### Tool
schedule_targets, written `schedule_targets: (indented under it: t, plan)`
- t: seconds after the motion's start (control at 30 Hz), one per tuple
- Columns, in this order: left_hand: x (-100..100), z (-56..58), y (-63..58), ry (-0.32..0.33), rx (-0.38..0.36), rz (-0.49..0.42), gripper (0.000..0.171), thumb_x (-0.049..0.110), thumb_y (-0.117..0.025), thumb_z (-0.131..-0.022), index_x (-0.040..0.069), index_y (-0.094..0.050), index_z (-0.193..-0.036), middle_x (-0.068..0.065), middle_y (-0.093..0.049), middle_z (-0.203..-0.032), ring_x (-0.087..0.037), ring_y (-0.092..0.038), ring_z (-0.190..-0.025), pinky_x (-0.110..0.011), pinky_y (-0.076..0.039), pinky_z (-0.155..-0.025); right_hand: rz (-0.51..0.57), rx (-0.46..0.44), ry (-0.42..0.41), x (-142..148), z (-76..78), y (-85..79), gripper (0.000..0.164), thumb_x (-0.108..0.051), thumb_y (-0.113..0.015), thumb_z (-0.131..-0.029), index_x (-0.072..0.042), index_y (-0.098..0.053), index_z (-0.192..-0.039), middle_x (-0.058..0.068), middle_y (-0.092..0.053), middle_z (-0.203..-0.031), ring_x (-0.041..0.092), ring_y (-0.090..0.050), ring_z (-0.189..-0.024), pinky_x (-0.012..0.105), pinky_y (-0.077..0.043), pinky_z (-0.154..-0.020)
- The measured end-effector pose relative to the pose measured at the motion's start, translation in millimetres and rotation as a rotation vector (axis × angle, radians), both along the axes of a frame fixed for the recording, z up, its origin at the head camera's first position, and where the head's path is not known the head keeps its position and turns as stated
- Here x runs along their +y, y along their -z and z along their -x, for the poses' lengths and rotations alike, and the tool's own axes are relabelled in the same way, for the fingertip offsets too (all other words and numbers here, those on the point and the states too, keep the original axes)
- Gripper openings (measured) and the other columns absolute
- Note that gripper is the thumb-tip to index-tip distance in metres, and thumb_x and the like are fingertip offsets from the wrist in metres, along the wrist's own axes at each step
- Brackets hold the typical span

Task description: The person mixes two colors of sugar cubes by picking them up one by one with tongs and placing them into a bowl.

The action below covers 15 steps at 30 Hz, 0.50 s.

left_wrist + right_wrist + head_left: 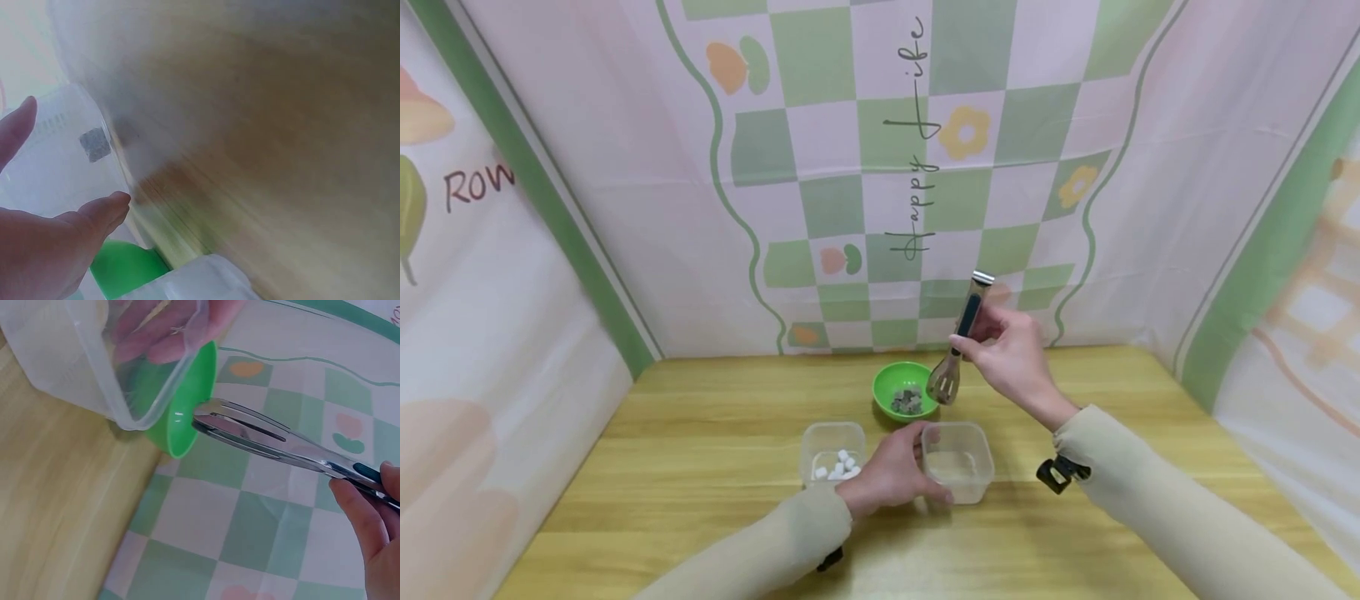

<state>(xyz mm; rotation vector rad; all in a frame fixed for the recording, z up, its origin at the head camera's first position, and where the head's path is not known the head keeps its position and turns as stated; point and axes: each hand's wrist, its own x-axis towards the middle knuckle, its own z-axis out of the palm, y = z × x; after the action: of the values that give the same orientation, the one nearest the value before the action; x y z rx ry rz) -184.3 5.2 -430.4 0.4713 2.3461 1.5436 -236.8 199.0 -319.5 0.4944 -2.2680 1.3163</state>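
Observation:
My left hand [889, 473] holds a clear plastic container [976, 483] by its left side, with thumb and fingers spread along the wall. A grey speckled square [95, 145] shows at that container in the left wrist view; whether it lies inside or is seen through the wall, I cannot tell. My right hand [1017, 357] grips metal serving tongs [968, 317] by the handle, slotted heads downward. In the right wrist view the heads are close together beside the green bowl [178, 434]; nothing is visible between them. Grey pieces [907, 402] lie in the bowl.
A second clear container [812, 442] with several white cubes [842, 458] stands left of my left hand. The wooden table [700, 467] meets a patterned cloth [827, 150] at the back, and cloth hangs at both sides.

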Motion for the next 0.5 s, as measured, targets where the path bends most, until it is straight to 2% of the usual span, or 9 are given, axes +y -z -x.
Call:
schedule_targets:
  t: [0.3,0.5]
  plan:
    - [-0.3,0.6,1.6,-0.002,0.012,-0.005,0.094,0.003,-0.101,-0.062,0.004,-0.056,-0.144,-0.012,-0.065,-0.137,-0.033,-0.062,-0.128,-0.042,-0.051,-0.111,0.014,-0.003,0.015,-9.4,10.1,7.5,0.013,0.000,-0.084,-0.087,0.000,-0.074,-0.095,0.009,-0.074,-0.079,0.021,-0.068,-0.069,0.022,-0.053,-0.057]
    - [-0.3,0.8,1.5,-0.001,0.011,-0.014,0.095,0.003,-0.100,-0.062,0.004,-0.055,-0.145,-0.013,-0.064,-0.139,-0.033,-0.061,-0.128,-0.043,-0.050,-0.111,0.027,0.005,0.022,-16.7,17.2,10.2,0.013,0.002,-0.083,-0.087,0.002,-0.074,-0.095,0.012,-0.074,-0.081,0.021,-0.067,-0.071,0.020,-0.052,-0.063]
